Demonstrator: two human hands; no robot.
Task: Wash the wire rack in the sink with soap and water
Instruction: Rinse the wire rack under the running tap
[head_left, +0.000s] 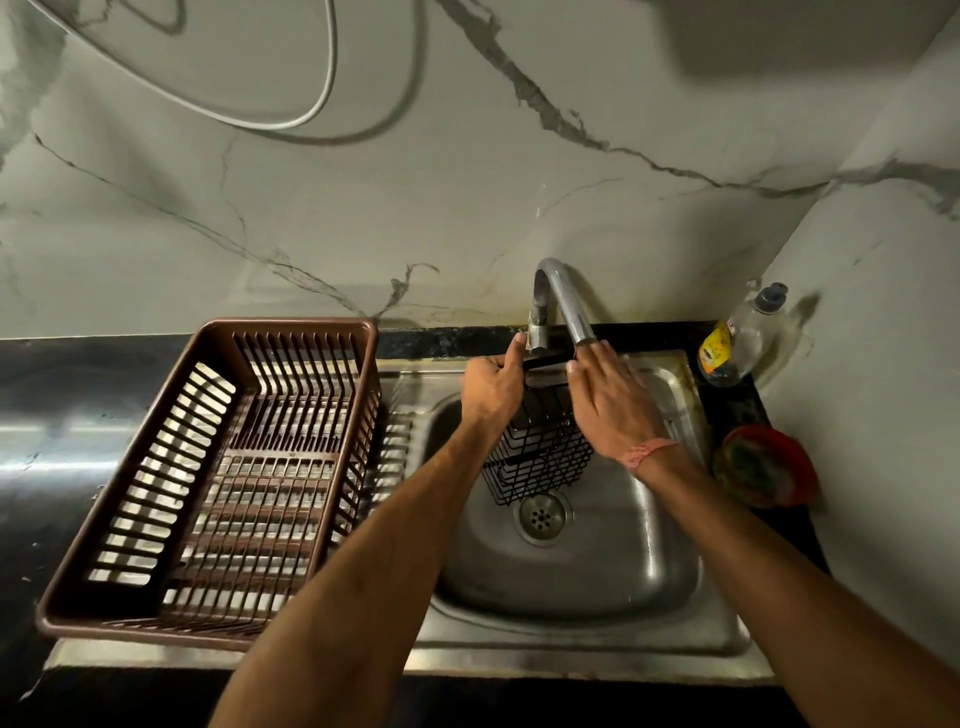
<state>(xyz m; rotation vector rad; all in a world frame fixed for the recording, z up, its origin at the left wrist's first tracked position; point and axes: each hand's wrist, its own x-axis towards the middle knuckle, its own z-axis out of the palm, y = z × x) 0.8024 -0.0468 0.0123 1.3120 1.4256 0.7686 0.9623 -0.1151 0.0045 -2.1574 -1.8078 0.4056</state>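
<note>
One black wire rack (540, 457), square-meshed with a flat bar on top, held tilted above the drain (541, 515) in the steel sink (597, 587). Left hand (491, 387) curled round the bar; right hand (613, 400) laid flat-fingered against it. One faucet (563, 299), one brown dish drainer (218, 483), one bottle (737, 340).

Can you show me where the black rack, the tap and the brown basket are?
Black wire rack (540, 462): head view, on its mesh side above the drain.
Curved silver metal tap (563, 293): head view, on the bend of the spout.
Brown slatted plastic dish basket (249, 493): head view, on its slatted floor.
</note>
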